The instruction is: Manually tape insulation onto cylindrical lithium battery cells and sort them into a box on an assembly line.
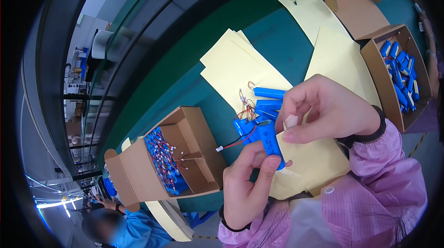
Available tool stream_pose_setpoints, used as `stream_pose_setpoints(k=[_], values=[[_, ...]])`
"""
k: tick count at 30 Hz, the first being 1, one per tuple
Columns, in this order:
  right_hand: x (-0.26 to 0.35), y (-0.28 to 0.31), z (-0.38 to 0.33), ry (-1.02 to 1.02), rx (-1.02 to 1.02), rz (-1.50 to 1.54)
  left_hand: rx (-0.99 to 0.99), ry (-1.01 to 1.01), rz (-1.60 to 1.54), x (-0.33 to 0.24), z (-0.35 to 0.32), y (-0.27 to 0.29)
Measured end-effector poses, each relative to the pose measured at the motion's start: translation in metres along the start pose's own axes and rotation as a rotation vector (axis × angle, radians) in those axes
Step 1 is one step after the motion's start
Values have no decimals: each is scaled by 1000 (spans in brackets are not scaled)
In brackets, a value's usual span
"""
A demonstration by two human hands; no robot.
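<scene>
Left hand [247, 178] upright, clamped around blue battery pack [270, 141]; right hand [323, 109] curled above, seemingly pinching a white tab [291, 120].

A blue cylindrical cell [271, 142] with red and black leads stands tilted, top toward eleven o'clock, pinched between both hands' fingers.

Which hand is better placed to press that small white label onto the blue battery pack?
Probably the right hand: it pinches the white label just above the battery pack. The left hand is wrapped around the pack, steadying it.
</scene>
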State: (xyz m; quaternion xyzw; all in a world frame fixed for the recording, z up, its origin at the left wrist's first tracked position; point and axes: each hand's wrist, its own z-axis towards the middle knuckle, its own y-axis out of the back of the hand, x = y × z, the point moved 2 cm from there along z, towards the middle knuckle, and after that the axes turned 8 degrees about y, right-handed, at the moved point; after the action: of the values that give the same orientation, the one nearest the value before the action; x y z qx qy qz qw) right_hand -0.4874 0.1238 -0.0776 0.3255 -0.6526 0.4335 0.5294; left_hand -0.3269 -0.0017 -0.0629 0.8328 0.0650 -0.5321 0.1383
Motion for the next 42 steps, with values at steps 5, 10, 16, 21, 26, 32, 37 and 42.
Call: stream_pose_setpoints(k=[5, 10, 16, 21, 26, 32, 37, 42], values=[[-3, -1, 0, -52, 13, 78, -19, 4, -21, 0, 1, -2], [-7, -1, 1, -21, 34, 108, -22, -2, -31, 1, 0, -2], [-1, -2, 0, -57, 2, 155, -10, 15, -39, 1, -1, -1], [-4, -1, 0, -62, 20, 150, -7, 5, -20, 0, 0, -2], [-2, -2, 1, -72, 30, 121, -9, 36, -7, -1, 0, -3], [-6, -6, -1, 80, -93, 22, 43, -2, 52, 2, 5, -5], [0, -5, 0, 147, -196, -570, -4, 11, 99, -2, 7, -5], [12, -7, -7, 468, -380, -572, 9, -39, -124, -2, -4, 1]])
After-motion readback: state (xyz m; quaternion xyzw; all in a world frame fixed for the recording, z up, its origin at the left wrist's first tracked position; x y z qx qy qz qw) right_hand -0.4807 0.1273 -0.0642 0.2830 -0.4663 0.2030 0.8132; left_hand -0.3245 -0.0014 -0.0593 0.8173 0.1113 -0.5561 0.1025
